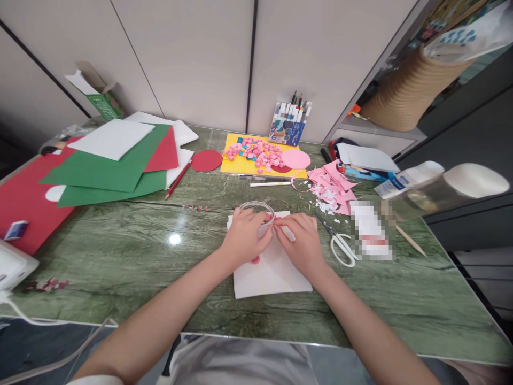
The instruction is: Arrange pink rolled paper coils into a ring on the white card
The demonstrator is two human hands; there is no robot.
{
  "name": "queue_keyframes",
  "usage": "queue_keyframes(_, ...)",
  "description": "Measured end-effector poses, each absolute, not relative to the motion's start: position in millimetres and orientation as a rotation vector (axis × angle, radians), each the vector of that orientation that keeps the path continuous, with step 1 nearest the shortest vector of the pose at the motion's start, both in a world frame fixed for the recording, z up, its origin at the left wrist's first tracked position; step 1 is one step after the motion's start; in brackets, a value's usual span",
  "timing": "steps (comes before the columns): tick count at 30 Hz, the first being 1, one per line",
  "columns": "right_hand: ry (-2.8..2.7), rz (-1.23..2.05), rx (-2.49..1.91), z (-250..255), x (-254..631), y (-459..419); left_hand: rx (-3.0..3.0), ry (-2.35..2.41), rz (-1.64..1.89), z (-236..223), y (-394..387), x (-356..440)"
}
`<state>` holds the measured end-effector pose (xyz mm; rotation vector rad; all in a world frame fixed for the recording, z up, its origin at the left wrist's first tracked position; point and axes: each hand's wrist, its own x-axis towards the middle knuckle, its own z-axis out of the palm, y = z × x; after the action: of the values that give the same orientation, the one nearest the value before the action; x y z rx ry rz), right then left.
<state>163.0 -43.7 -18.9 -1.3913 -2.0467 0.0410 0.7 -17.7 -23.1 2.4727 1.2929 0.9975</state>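
My left hand (pixel 246 235) is closed round a roll of clear tape (pixel 258 203), held upright above a stack of white paper (pixel 272 280). Thumb and forefinger of my right hand (pixel 302 240) are pinched together at the roll's right edge, touching or nearly touching my left fingers. Something small and pink shows between the fingertips; whether it is tape, paper or both is hidden. A small pink-red round piece (pixel 255 260) lies on the white paper under my left wrist. White-handled scissors (pixel 340 248) lie just right of my right hand.
Behind my hands, many pink and blue curled paper pieces (pixel 256 152) cover a yellow sheet (pixel 230 166). Pink scraps (pixel 331 179) are at the right, near a bottle (pixel 449 190). Green sheets (pixel 108 166) and a red pencil (pixel 178 180) lie left; a marker box (pixel 288 125) stands at the back.
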Motion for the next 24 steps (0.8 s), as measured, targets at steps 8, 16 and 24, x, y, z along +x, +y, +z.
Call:
queue_keyframes(8, -1.989, 0.087, -1.443, -16, 160, -46, 2.586, 1.258, 1.154, -26, -18, 2)
queue_keyframes(16, -1.886, 0.263, -1.411, -9, 160, -50, 2.764, 1.185, 1.433, -27, -16, 2)
queue_keyframes(24, -1.812, 0.452, -1.347, -2, 157, -53, 2.994, 0.969, 1.642, -21, -14, -4)
